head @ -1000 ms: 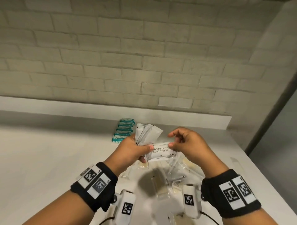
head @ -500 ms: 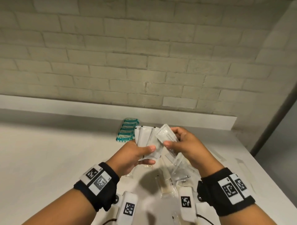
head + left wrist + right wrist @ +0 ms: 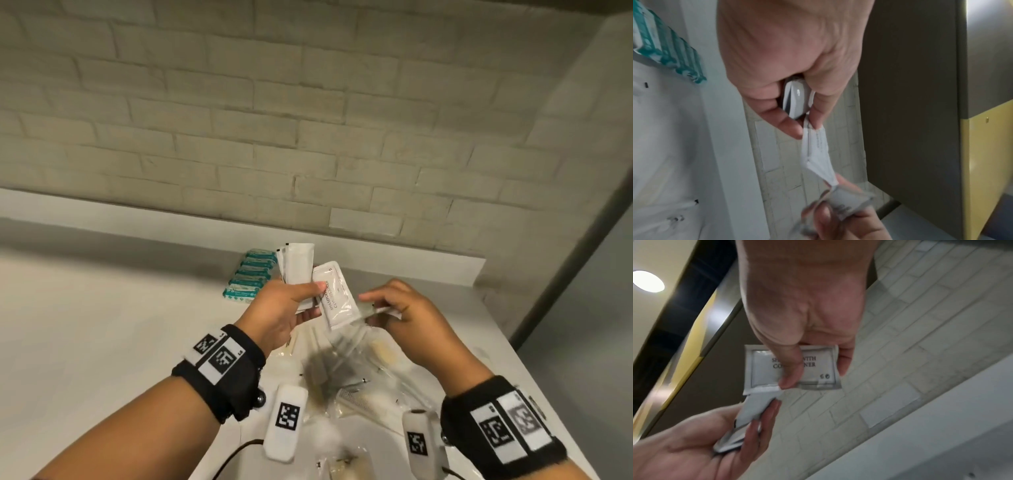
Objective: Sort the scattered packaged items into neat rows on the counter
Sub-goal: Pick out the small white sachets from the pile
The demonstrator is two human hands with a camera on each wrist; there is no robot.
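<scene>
Counter surface (image 3: pixel 85 342), a pale, smooth white slab under a painted brick wall (image 3: pixel 308 120), carries the work before us: a neat row of teal-and-white wrapped packets (image 3: pixel 251 277) lies near its back edge, and a loose heap of clear plastic-wrapped items (image 3: pixel 363 370) sits below our hands, not yet sorted. Our left hand (image 3: pixel 284 310) has its fingers and thumb curled round a fanned stack of flat white sachets (image 3: pixel 297 265), held above the counter. Our right hand (image 3: pixel 404 308) pinches a single white rectangular sachet (image 3: pixel 791 368) between thumb and fingers, its lower edge meeting the stack in the left. We judge these sachets light, thin and pliable, with slick film faces that could slide out of a fan, so we would take each by its sealed border and keep the stack squeezed near one end. The clear wrappers look softer still and likely crinkle and slip. The right wrist view shows print on the held sachet, partly hidden by the thumb; with the head view, where a sachet shows the word SHAMPOO, we read it as "SHAMPOO WITH CONDITIONER". Lettering on the teal packets is too small to read.
</scene>
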